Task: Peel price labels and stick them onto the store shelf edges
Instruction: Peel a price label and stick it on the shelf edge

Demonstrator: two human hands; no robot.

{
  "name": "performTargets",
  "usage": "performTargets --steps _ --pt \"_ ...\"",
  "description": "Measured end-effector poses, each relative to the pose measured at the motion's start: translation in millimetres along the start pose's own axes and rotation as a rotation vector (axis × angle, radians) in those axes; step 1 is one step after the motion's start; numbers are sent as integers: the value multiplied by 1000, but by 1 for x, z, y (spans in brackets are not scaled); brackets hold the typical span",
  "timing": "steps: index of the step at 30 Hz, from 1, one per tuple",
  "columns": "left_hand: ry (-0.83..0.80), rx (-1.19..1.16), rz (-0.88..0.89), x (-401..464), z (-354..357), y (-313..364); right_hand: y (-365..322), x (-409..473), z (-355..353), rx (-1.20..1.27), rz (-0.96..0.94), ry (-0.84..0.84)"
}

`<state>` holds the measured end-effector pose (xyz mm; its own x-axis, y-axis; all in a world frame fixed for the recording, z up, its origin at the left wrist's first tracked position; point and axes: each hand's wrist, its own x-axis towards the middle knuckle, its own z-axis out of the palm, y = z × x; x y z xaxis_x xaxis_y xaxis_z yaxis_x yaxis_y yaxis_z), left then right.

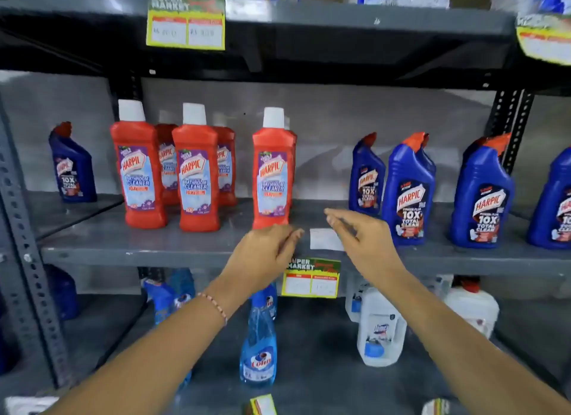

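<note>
My left hand (265, 251) and right hand (361, 232), fingers loosely spread and holding nothing, flank a white label backing (324, 238) on the shelf. Thin and floppy, I judge; best pinched at a corner.

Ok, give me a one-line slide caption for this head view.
Both hands, left hand and right hand, reach over a white slip on the middle shelf, above a stuck price label.
</note>
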<state>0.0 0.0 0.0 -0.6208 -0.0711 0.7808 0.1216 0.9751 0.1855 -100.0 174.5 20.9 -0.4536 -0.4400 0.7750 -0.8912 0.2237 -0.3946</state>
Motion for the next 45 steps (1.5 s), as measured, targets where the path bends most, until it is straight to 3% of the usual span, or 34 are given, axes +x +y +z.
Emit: performTargets --steps 2,7,13,18,27,34,38,45 --pt "19 -26 21 -14 12 -5 7 -12 5 18 46 38" --pt "218 18 14 -44 41 -12 25 -43 22 14 150 -55" --pt "331 -62 -9 -45 49 -6 22 -50 36 -35 166 40" --pt "276 -185 -125 -42 51 7 18 -50 47 -31 200 95" --pt "209 -460 -504 -31 49 23 16 -45 50 35 247 95" --pt "118 -358 -413 -40 47 30 17 -48 45 37 254 -24" --pt "81 -534 -552 -56 39 18 14 -63 42 185 313 -71" --pt "264 -802 -805 -75 -6 -21 -25 -54 81 243 216 -86"
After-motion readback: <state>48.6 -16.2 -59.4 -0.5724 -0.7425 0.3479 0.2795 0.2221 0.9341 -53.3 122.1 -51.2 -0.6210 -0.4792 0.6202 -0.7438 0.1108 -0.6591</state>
